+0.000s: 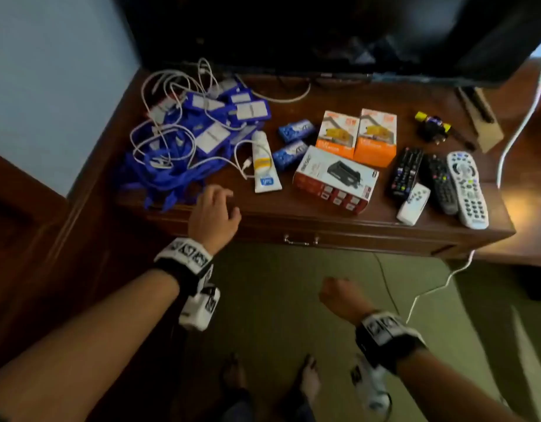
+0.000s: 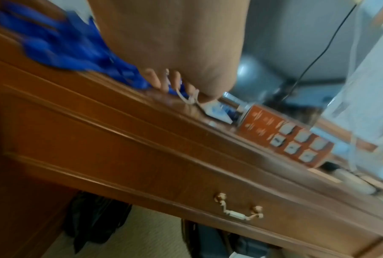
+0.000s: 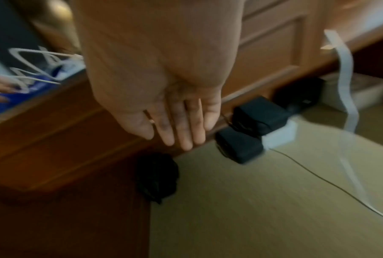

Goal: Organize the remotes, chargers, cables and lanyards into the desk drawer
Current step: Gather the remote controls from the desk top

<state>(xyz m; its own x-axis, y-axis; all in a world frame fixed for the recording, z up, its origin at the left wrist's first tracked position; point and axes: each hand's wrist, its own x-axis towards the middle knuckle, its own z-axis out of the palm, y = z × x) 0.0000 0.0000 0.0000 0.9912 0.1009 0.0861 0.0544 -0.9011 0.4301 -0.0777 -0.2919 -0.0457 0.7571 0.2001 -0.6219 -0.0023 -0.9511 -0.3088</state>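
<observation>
Head view: my left hand [image 1: 213,213] hangs at the desk [image 1: 293,208] edge, fingers loosely spread and holding nothing. Just beyond the fingertips lie the lanyards [image 1: 171,153] tangled with white cables [image 1: 168,86]; further right are a tube [image 1: 264,161], boxes [image 1: 336,179] and four remotes [image 1: 439,184]. The closed drawer [image 1: 324,236] sits below and right of that hand. My right hand [image 1: 342,296] is low over the floor, well short of the handle [image 1: 299,240], fingers straight and together, empty.
</observation>
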